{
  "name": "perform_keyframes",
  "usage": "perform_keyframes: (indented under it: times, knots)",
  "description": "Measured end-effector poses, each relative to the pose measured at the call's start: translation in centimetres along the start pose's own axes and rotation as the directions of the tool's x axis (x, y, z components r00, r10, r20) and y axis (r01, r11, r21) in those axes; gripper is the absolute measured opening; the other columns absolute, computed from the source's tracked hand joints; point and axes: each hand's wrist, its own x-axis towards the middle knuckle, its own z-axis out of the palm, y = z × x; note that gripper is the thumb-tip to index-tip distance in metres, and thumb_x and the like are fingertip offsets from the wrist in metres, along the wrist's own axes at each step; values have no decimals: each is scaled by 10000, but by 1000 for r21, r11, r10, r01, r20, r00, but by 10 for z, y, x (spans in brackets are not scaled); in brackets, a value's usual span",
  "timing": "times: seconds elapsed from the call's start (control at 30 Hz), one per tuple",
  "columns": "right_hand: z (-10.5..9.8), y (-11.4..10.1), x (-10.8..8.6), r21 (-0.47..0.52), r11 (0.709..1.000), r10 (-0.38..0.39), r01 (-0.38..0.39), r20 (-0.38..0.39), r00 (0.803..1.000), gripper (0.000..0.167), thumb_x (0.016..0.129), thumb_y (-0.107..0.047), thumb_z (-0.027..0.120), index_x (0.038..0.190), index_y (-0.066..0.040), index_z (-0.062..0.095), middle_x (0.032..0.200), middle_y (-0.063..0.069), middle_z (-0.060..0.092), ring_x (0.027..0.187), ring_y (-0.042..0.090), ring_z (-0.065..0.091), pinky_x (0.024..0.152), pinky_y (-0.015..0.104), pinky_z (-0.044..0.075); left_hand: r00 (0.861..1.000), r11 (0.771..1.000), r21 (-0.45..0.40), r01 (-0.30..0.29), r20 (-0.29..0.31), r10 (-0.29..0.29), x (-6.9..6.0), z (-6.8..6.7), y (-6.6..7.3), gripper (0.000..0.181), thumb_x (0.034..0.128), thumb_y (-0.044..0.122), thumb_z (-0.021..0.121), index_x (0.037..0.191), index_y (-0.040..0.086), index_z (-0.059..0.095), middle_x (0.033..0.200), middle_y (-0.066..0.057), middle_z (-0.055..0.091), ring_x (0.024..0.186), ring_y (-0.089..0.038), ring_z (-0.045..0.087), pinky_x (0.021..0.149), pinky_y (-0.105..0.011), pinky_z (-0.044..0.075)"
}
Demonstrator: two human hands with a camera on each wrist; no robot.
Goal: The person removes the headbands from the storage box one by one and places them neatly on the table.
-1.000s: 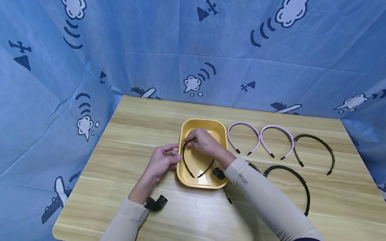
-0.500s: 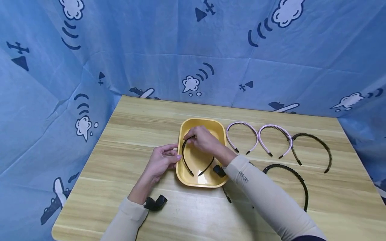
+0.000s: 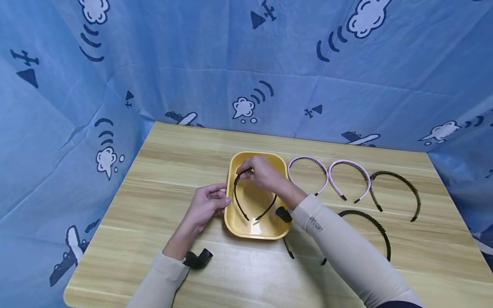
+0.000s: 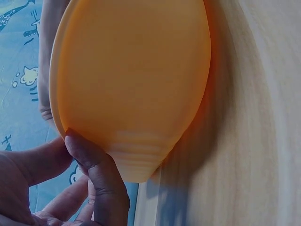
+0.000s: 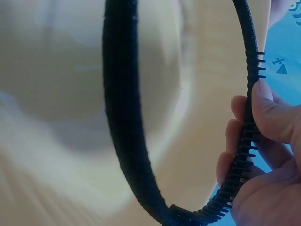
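Note:
My right hand (image 3: 265, 173) grips a black toothed headband (image 3: 240, 204) by its curved top, holding it inside the yellow plastic basin (image 3: 255, 237). The headband's two ends point toward me, and the right wrist view shows the comb teeth (image 5: 240, 165) along its inner side between thumb and fingers. At the basin's left side, my left hand (image 3: 204, 205) pinches the rim. The left wrist view has its thumb (image 4: 96, 165) against the basin's outer wall. The basin's far inside is partly hidden behind my right hand.
Two pink headbands (image 3: 291, 173) (image 3: 336, 182) lie right of the basin, beside a dark brown headband (image 3: 412, 188). Nearer is a black headband (image 3: 385, 235), partly under my right sleeve. A headband end (image 3: 289, 250) shows beside the basin's near right corner. Blue curtain (image 3: 192, 64) hangs behind the table.
My right hand and the headband have shifted slightly up and right in the head view, the headband's ends moving away from the basin's near side. My left hand stays on the rim.

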Motion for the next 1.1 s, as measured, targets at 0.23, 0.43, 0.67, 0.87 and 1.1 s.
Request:
perform_keyframes:
  times: [0.23,0.43,0.67,0.87,1.1]
  knots:
    - [-10,-2,-2,-35,999,-27,27,19,999,181,931,19,742,1097,-1,811,1132,155,797,1127,320,739,1049,435,597,1000,1000,-1,-8,10,8,0,-1,0,550,914,-124,685,1445,-106,540,831,42,660,658,-79,634,581,-178,596]
    - [-20,-3,-8,-22,999,-31,31,22,999,168,933,7,744,1085,-2,813,1125,144,800,1109,317,740,1040,449,598,1000,1000,-2,-9,10,9,0,-1,0,553,919,-123,685,1452,-102,539,834,45,652,661,-67,641,588,-183,605]
    - [-32,-4,-19,14,999,-45,44,27,999,177,930,10,743,1094,2,808,1127,141,799,1110,322,741,1046,460,598,1000,1000,5,-12,5,12,1,-1,-1,547,919,-121,685,1447,-99,545,837,25,665,655,-71,641,581,-179,600]
    - [-37,1,-26,18,995,-94,93,11,996,168,925,14,743,1080,5,808,1091,138,803,1061,315,751,1008,452,616,1000,1000,1,-8,1,8,1,-1,-1,547,918,-127,680,1447,-103,545,832,23,663,641,-63,632,576,-181,599]
    - [-47,4,-40,44,993,-106,106,14,994,162,922,19,743,1068,8,810,1070,133,804,1048,314,750,998,472,619,1000,1000,13,-2,-7,2,0,0,0,556,912,-135,677,1451,-95,546,841,14,668,657,-74,644,588,-187,608]
